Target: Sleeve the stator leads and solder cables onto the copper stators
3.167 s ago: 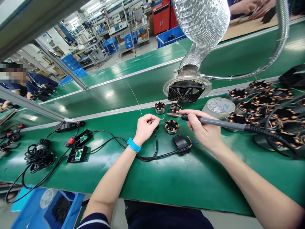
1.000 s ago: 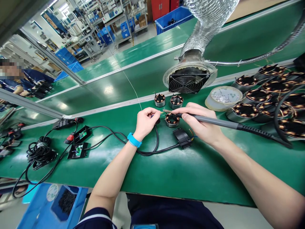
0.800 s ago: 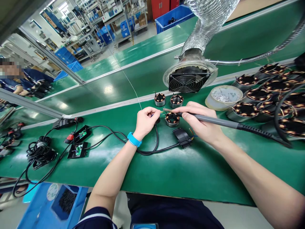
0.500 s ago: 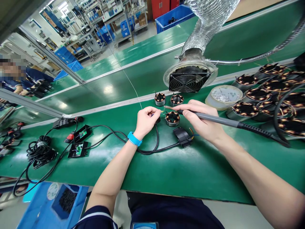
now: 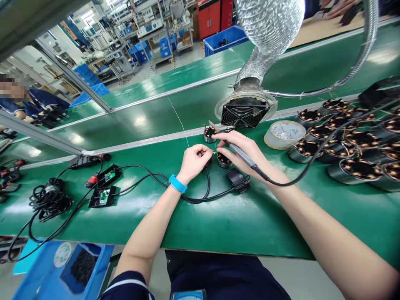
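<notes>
1 soldering iron (image 5: pixel 245 158) slants within curled right fingers (image 5: pixel 230 136), near left fingers (image 5: pixel 202 148) pinched together on thin wires (image 5: pixel 215 152).

A red cabinet (image 5: pixel 208 20) stands at the rear behind a blue bin (image 5: pixel 215 50) containing dark items (image 5: pixel 223 42), a foil duct (image 5: pixel 271 21) hangs above the tabletop (image 5: pixel 218 229) with a black fan grille (image 5: pixel 245 116) at its mouth, and a blue crate (image 5: pixel 40 278) holding black parts (image 5: pixel 83 267) sits below tabletop level at the left.
</notes>
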Motion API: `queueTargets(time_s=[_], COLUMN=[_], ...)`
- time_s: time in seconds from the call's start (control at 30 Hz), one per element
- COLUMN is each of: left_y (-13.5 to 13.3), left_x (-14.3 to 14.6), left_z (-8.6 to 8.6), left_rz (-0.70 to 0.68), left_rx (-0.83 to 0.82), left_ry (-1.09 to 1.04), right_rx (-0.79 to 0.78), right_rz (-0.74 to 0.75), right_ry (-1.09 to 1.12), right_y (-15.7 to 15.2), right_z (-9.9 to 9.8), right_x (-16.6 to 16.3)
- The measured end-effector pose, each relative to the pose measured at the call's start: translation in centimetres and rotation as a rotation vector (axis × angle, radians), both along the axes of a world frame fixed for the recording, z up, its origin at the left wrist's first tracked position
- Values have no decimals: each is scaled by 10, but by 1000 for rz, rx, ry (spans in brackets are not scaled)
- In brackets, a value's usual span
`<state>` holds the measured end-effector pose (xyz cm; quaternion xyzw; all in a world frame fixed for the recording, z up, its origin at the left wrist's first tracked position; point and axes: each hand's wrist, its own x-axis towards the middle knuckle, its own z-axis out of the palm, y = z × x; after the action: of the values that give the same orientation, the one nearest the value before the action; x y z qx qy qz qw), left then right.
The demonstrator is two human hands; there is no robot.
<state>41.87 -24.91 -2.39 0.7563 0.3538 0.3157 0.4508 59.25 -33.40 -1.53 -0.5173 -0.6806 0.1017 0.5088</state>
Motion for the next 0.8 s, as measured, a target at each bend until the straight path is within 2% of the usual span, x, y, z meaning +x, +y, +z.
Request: queueTargets(time_s=[0.17, 0.33, 0.6, 0.8], left_y=[-2, -1, 2, -3], left_x=[-3, -6, -13, -13], left_z=[0, 1, 5, 8], left_rz=[-20, -63, -130, -118], left_rx=[54, 92, 66, 160], left_ry=[9, 31, 95, 113], right_rx=[31, 57, 54, 84], right_rz=[56, 39, 12, 24], right_ry=[-41, -57, -38, -87], right_y=[11, 11, 7, 11], right_z=[-6, -6, -2, -7], right_x=[-8, -11, -12, -14])
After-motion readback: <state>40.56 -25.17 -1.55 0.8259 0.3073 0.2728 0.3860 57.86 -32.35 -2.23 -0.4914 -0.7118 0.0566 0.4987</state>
